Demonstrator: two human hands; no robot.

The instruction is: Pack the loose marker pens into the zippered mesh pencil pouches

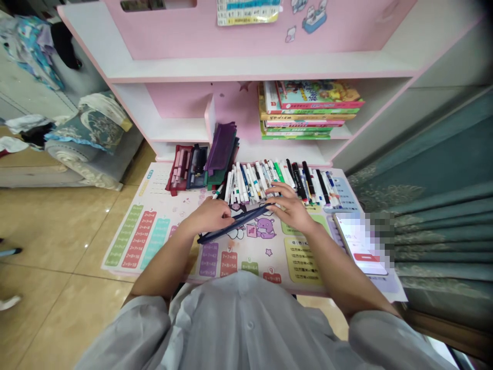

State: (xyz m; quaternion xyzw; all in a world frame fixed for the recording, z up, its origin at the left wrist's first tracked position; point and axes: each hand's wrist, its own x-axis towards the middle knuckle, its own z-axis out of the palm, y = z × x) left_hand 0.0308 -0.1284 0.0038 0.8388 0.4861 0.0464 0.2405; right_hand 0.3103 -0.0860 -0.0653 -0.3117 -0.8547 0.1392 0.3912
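A dark blue zip pencil case (246, 218) lies slantwise between my hands, narrow edge up. My left hand (210, 216) is closed on its left part, the fingertips mostly hidden. Pinching its right end is my right hand (289, 208), with the upper fingers stretched toward the markers. A long row of white markers (254, 182) lies just behind the pencil case. Farther right in the row are black markers (298, 180) and a green one (279, 171). One marker with a teal band (217, 193) shows just behind my left hand; I cannot tell whether it is held.
Left of the row lie a red pouch (179, 169) and a blue pouch (197, 167), both with pens inside. Purple and green pouches (221, 149) lean beside them. Books (308, 110) are stacked on the shelf. A phone (360, 244) rests at the right of the printed desk mat (154, 231).
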